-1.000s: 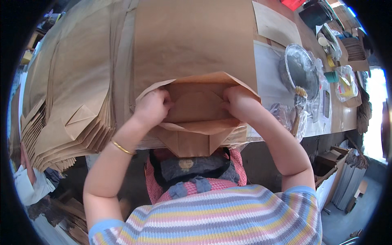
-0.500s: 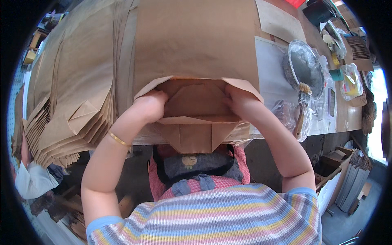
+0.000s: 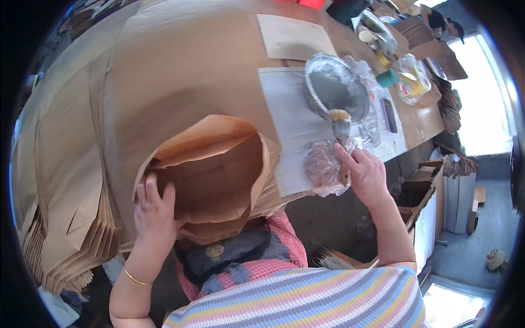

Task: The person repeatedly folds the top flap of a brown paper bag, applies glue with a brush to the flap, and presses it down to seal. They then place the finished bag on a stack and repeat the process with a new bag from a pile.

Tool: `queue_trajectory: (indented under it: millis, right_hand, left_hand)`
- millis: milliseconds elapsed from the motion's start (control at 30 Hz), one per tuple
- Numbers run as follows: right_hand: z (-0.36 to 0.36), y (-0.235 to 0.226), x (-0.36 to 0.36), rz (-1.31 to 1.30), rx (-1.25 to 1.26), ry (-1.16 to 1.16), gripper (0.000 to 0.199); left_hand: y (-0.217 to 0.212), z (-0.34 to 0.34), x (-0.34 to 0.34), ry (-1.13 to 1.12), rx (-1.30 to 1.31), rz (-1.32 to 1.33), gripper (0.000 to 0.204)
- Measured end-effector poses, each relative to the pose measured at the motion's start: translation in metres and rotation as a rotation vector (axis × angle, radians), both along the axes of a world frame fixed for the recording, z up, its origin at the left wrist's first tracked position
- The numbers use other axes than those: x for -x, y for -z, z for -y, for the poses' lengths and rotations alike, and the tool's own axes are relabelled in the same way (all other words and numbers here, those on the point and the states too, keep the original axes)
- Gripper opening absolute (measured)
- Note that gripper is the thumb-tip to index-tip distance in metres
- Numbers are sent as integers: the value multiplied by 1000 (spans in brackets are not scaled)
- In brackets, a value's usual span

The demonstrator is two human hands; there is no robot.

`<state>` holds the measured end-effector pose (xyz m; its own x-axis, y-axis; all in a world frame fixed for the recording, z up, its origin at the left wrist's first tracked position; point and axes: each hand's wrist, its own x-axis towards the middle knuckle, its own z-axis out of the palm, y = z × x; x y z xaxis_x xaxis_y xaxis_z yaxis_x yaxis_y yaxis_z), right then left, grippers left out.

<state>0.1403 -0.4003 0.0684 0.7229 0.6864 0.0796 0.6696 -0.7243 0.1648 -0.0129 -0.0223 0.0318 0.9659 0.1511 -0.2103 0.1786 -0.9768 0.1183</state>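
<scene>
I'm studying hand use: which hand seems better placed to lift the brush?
Likely the right hand: its fingers are at the brush, while the left hand is at the open paper bag.

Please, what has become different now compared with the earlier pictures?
The right hand let go of the paper bag and moved right to the brush; whether it grips is unclear. The bag's mouth gapes wider. The left hand stays at the bag's left side; basin and stacked bags stayed put.

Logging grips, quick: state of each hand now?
Left hand: open, at the brown paper bag.
Right hand: at the bristle brush; grip cannot be told.
</scene>
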Motion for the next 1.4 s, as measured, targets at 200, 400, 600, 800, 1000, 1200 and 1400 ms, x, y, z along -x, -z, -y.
queue_trajectory:
  millis: [200,400,600,800,1000,1200,1400]
  right_hand:
    - [39,8,-19,4,-410,-37,33]
    - [4,0,-115,-161,-1136,408,14]
    - [-1,54,-167,-387,-901,712,18]
    - [12,16,-144,-578,-1327,421,4]
    - [46,4,-145,-686,-765,33,16]
    - [66,22,-166,-850,-1659,449,16]
    - [-69,-3,-36,-740,-1846,77,12]
  left_hand:
    - [-6,-4,-21,-9,182,76,107]
    - [-5,-16,-25,-94,420,-16,106]
    - [10,-16,-21,-69,444,121,91]
    - [4,-18,-21,-81,391,97,80]
    - [0,-17,-24,-19,353,103,78]
    - [5,-25,-25,4,439,112,82]
    - [19,-49,-10,-81,666,72,94]
